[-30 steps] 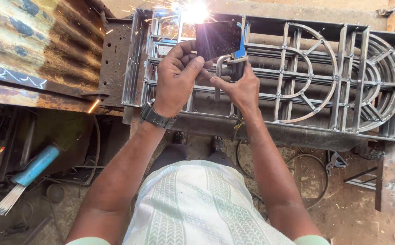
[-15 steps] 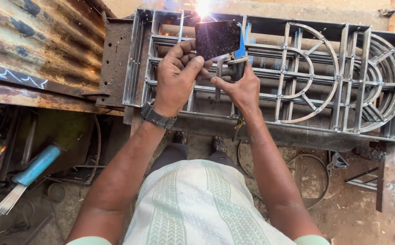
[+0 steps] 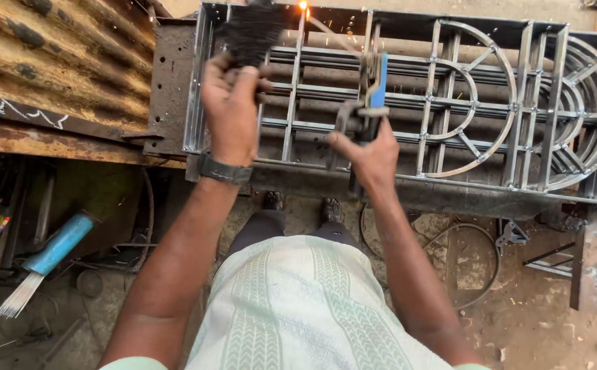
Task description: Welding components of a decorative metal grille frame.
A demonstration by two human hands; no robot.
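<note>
A long grey steel window grille of welded bars and curved arcs [image 3: 449, 103] lies flat across a rusty metal worktop [image 3: 175, 75], with rusted corrugated sheeting [image 3: 52, 62] to its left. The step in hand looks like arc welding a joint near the grille's far rail, where a small orange glow [image 3: 303, 5] burns at the tip of a thin welding rod [image 3: 329, 31]. The right hand [image 3: 367, 154] has its grip clamped on a blue-handled electrode holder [image 3: 374, 89], the rod running up and left from it to the glow. The left hand [image 3: 233, 103] is closed on a dark welding shield [image 3: 250, 31], raised left of the arc and blurred. Judged from this, the next move calls for a steady rod tip on the joint. A blue tube of spare rods [image 3: 52, 250] lies on the floor.
</note>
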